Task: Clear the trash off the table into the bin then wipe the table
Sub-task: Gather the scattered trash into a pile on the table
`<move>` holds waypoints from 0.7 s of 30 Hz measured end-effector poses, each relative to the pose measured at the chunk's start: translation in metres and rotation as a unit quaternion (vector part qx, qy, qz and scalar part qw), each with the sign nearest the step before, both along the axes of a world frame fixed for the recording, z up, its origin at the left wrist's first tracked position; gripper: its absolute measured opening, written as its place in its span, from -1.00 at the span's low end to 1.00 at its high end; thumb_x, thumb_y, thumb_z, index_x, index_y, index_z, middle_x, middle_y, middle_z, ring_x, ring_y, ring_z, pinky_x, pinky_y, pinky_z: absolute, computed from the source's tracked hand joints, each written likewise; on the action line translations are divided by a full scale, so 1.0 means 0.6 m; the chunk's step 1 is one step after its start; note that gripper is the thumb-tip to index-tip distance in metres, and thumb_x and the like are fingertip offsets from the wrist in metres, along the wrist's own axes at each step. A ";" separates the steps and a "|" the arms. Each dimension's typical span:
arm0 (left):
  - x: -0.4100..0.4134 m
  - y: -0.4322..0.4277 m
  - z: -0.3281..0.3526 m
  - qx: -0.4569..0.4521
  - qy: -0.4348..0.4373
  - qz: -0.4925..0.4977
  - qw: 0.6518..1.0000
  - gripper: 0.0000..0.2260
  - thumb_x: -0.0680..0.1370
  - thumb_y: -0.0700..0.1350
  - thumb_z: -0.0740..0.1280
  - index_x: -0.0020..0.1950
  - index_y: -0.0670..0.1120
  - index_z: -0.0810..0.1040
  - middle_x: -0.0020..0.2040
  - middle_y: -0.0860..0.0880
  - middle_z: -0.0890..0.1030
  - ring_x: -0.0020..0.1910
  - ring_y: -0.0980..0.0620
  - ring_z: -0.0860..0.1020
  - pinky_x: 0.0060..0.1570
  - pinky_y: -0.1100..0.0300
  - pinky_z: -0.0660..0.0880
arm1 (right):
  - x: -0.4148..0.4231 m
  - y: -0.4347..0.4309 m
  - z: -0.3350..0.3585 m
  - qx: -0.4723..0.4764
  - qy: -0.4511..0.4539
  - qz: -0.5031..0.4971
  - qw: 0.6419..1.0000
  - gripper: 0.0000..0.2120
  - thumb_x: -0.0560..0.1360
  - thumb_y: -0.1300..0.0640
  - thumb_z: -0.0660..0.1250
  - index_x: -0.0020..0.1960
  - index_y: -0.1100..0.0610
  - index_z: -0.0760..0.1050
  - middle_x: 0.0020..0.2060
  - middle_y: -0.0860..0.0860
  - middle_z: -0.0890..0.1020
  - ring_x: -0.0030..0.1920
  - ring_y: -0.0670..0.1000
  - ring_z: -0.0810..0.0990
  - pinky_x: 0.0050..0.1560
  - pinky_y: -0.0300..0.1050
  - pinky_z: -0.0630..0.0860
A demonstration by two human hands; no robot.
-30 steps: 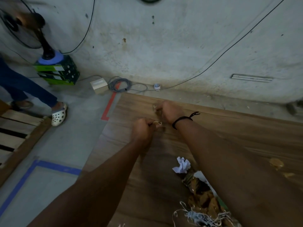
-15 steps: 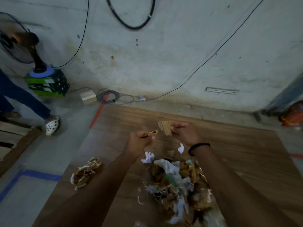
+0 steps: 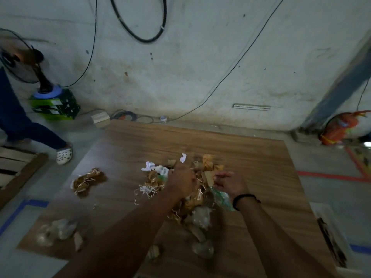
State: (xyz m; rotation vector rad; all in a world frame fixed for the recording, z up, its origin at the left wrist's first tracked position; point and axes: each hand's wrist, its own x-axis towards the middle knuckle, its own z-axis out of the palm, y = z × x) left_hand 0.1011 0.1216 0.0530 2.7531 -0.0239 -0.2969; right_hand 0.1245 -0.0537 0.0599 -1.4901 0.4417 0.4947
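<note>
Left grip (image 3: 180,182) curls into the main trash pile (image 3: 192,199) mid-surface (image 3: 251,157), clamped or not I cannot tell, right grip (image 3: 230,182) loosely apart beside it; with a small heap (image 3: 87,179) by the left edge and clumps (image 3: 57,231) at the near-left corner, clearing looks barely begun and wiping not started.

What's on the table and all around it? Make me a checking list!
Surface: wooden table, littered with trash.
Job's things: big trash pile mid-table; smaller pile at left; clear plastic wads near corner; white container beside right edge, maybe the bin.
Clutter: white paper scraps behind the pile.
Grippers: left hand in the pile, grip blurred; right hand loosely open over it.
Cables: black loop on wall; coil on floor.
Surroundings: fan on green crate; someone's leg, white clog; orange bag.
</note>
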 end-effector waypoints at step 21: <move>-0.175 0.322 0.045 0.053 -0.134 0.250 0.958 -0.71 0.57 0.07 0.24 0.27 0.06 0.51 0.31 -0.06 0.50 0.28 -0.11 0.41 0.27 -0.09 0.29 | -0.037 0.287 0.058 -0.304 -0.322 0.291 0.848 -0.72 0.51 0.08 0.35 0.19 0.14 0.59 0.09 0.14 0.66 0.08 0.13 0.61 -0.03 -0.15 0.43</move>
